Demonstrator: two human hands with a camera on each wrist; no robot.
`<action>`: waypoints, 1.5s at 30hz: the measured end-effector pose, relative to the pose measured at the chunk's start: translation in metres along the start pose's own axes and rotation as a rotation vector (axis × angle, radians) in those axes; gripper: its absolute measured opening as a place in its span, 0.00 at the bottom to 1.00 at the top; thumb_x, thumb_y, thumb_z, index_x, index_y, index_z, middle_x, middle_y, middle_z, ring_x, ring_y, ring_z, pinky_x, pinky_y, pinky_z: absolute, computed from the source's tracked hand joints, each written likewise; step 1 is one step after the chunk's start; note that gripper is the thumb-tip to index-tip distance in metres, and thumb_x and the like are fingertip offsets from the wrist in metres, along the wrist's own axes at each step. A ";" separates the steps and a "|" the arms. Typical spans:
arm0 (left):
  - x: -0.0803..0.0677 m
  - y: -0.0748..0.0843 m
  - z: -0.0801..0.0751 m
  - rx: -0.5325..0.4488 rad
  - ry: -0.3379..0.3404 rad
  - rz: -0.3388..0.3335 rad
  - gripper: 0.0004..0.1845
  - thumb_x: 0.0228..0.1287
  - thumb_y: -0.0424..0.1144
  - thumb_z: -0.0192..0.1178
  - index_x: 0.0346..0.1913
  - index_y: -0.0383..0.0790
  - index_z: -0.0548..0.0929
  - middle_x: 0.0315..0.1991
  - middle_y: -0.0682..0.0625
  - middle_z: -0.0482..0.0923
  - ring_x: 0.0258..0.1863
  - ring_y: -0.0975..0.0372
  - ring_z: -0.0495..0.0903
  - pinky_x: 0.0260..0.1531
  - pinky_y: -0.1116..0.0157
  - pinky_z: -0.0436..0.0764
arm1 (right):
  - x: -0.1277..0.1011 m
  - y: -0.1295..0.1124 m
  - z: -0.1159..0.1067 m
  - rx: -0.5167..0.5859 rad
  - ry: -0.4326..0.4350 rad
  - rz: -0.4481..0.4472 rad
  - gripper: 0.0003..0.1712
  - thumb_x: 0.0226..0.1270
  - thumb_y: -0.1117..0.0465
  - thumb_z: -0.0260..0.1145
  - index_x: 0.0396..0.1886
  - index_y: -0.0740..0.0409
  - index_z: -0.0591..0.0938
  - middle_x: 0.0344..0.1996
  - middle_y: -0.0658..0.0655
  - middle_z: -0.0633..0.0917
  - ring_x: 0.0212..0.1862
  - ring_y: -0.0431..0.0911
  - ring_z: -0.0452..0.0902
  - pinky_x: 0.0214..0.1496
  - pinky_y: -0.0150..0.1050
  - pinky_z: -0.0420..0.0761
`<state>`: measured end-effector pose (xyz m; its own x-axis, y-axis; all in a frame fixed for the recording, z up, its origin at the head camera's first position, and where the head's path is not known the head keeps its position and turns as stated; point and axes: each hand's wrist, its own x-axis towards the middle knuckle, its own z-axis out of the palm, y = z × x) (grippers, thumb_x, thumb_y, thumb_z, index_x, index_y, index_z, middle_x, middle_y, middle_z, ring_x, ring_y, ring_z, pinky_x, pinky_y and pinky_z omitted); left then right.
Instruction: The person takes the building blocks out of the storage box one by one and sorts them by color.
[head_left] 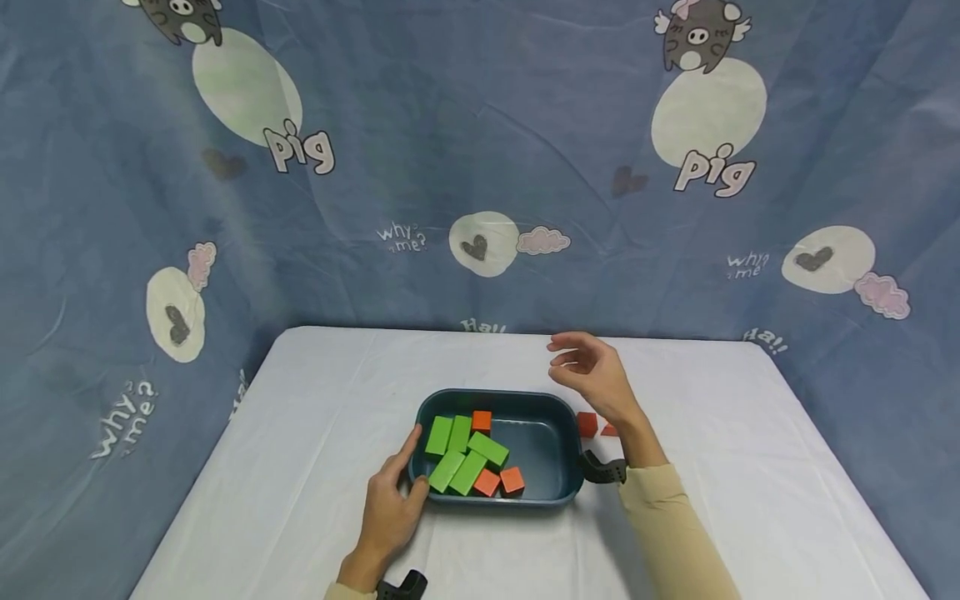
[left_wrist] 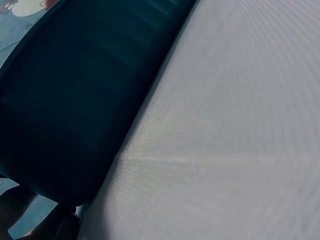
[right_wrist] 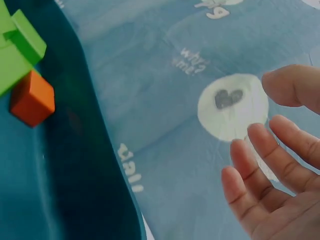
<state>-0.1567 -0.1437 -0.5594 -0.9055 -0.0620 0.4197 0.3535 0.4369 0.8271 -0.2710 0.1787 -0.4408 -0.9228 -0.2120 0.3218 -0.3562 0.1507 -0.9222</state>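
- Key relation: the red blocks [head_left: 587,424] sit on the white counter [head_left: 525,558] just outside the tray's [head_left: 542,454] right end. In the head view they lie from the right hand's fingers [right_wrist: 275,155] toward the wearer and a bit right.
- Right hand [head_left: 597,382] is the nearer one, raised by the tray's far-right corner; exact height can't tell.
- Right fingers: loose, slightly bent, thumb apart, nothing in them.
- Left hand [head_left: 390,508]: at the tray's left end, fingers extended and touching the rim, thumb at the near-left corner; no grip evident.
- Axes: tray runs long left to right. Visible red block looks cube-like, no clear long axis; the other is part-covered by the right wrist.
- Count, outside tray: 2 red blocks visible.
- Count, inside tray: 5 green blocks [head_left: 487,450], oblong, bunched in the left half; 3 orange blocks [head_left: 512,482], one far side, two near side.
- Tray's right half: bare floor showing.
- Tray count: 1.
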 end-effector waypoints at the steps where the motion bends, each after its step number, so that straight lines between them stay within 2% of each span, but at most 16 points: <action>1: 0.000 0.000 0.000 -0.003 0.000 0.005 0.42 0.51 0.22 0.60 0.74 0.43 0.73 0.60 0.40 0.81 0.59 0.51 0.80 0.62 0.80 0.64 | 0.001 -0.002 0.002 -0.007 -0.002 -0.002 0.26 0.61 0.73 0.71 0.61 0.70 0.79 0.51 0.65 0.84 0.50 0.64 0.80 0.50 0.35 0.83; 10: 0.001 -0.001 0.000 -0.007 0.009 0.011 0.42 0.50 0.22 0.61 0.74 0.43 0.73 0.57 0.40 0.82 0.58 0.52 0.80 0.61 0.81 0.64 | 0.001 -0.034 0.025 -0.002 -0.052 -0.017 0.24 0.61 0.74 0.69 0.58 0.73 0.79 0.49 0.69 0.83 0.48 0.66 0.80 0.50 0.40 0.84; 17: 0.001 0.000 -0.001 0.002 0.007 -0.005 0.41 0.51 0.22 0.61 0.73 0.43 0.73 0.59 0.41 0.82 0.59 0.52 0.80 0.62 0.81 0.64 | 0.003 -0.031 0.041 -0.007 -0.091 -0.021 0.23 0.60 0.76 0.69 0.57 0.71 0.80 0.49 0.69 0.83 0.47 0.68 0.81 0.48 0.44 0.85; 27: 0.000 0.001 -0.001 -0.017 -0.006 -0.033 0.42 0.51 0.23 0.60 0.74 0.45 0.73 0.60 0.41 0.81 0.60 0.53 0.79 0.62 0.80 0.64 | 0.003 -0.023 0.062 -0.022 -0.091 -0.042 0.22 0.58 0.77 0.70 0.54 0.72 0.81 0.45 0.70 0.84 0.44 0.67 0.81 0.50 0.60 0.82; 34: -0.001 0.001 -0.002 -0.017 -0.012 -0.028 0.41 0.51 0.23 0.61 0.74 0.43 0.73 0.60 0.40 0.81 0.61 0.52 0.78 0.62 0.80 0.64 | -0.001 -0.021 0.072 -0.048 -0.121 -0.014 0.21 0.57 0.76 0.72 0.52 0.71 0.82 0.44 0.69 0.85 0.43 0.65 0.82 0.49 0.60 0.82; 41: 0.000 0.000 -0.002 -0.009 -0.004 -0.008 0.42 0.51 0.23 0.61 0.74 0.44 0.73 0.60 0.41 0.81 0.59 0.53 0.80 0.62 0.80 0.65 | 0.003 0.023 0.076 -0.098 -0.197 -0.006 0.19 0.58 0.72 0.74 0.51 0.67 0.84 0.42 0.64 0.87 0.40 0.56 0.86 0.42 0.44 0.86; 45: 0.001 0.000 -0.001 0.001 -0.006 0.001 0.41 0.52 0.23 0.60 0.74 0.43 0.72 0.59 0.41 0.81 0.59 0.52 0.80 0.62 0.79 0.65 | 0.004 0.025 0.078 -0.120 -0.283 0.008 0.18 0.60 0.72 0.73 0.51 0.67 0.85 0.42 0.64 0.88 0.42 0.53 0.86 0.46 0.45 0.86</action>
<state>-0.1568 -0.1448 -0.5584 -0.9066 -0.0565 0.4181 0.3539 0.4379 0.8264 -0.2720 0.1065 -0.4792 -0.8539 -0.4687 0.2261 -0.3793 0.2631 -0.8871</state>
